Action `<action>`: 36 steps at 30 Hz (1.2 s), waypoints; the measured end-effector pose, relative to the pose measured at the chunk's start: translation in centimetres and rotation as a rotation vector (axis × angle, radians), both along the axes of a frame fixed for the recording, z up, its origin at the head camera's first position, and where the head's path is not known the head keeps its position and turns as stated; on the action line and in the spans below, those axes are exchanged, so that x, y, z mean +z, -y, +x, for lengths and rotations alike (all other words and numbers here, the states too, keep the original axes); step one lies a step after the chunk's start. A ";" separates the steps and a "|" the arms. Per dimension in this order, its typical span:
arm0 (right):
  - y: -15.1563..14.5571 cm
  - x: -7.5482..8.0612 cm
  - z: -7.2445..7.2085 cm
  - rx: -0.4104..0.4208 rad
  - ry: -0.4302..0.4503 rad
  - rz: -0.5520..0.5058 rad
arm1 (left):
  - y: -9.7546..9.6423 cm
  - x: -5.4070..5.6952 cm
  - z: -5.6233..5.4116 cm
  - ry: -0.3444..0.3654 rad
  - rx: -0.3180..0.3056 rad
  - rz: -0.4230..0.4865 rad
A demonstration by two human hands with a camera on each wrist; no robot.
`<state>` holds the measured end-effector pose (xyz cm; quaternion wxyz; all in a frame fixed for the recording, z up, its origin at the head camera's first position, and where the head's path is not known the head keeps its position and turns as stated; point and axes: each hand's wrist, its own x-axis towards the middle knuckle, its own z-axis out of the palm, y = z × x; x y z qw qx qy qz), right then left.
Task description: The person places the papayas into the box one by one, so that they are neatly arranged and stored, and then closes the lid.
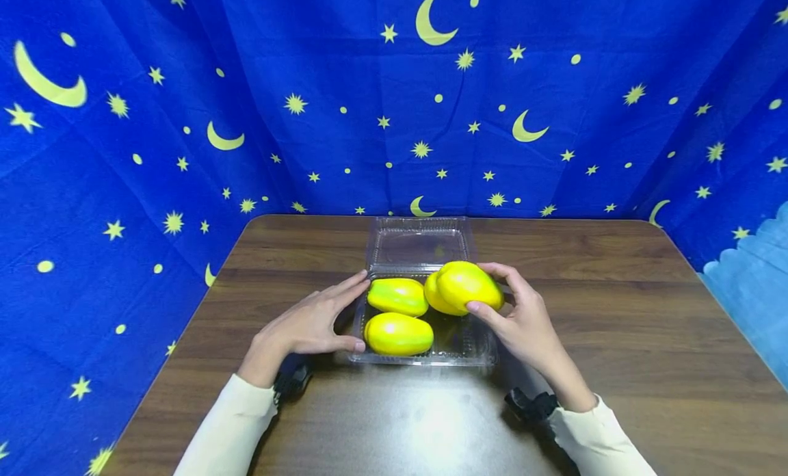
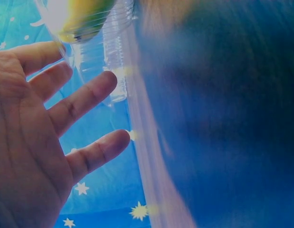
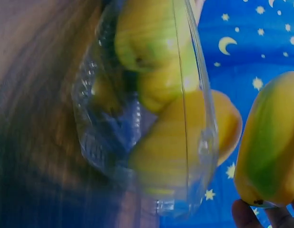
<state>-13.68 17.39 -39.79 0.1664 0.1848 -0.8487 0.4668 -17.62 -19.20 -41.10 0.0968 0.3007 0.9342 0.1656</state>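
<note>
My right hand (image 1: 523,319) holds an oblong yellow-green fruit (image 1: 470,284) between thumb and fingers, over the right half of a clear plastic clamshell box (image 1: 431,360). A second such fruit (image 1: 434,299) lies beneath it at the box's back right, partly hidden. Two more lie in the left half, one at the back (image 1: 397,296) and one at the front (image 1: 399,334). My left hand (image 1: 310,322) has its fingers spread at the box's left side, thumb and fingertips right at the rim. In the right wrist view, the held fruit (image 3: 268,147) appears outside the box wall.
The box's hinged lid (image 1: 421,245) lies folded back toward the table's far edge. The wooden table (image 1: 585,271) extends to both sides. A blue curtain (image 1: 345,134) with moons and stars surrounds it, and a light blue cloth (image 1: 751,278) hangs at the right.
</note>
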 end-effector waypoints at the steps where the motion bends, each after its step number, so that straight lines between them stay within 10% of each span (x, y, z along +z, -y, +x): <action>1: 0.2 0.0 0.1 0.002 0.004 0.008 | 0.0 0.0 0.0 0.000 0.001 -0.003; 36: 1.9 -3.0 1.8 0.061 -0.118 0.217 | 0.1 -0.2 -0.1 -0.010 0.002 -0.006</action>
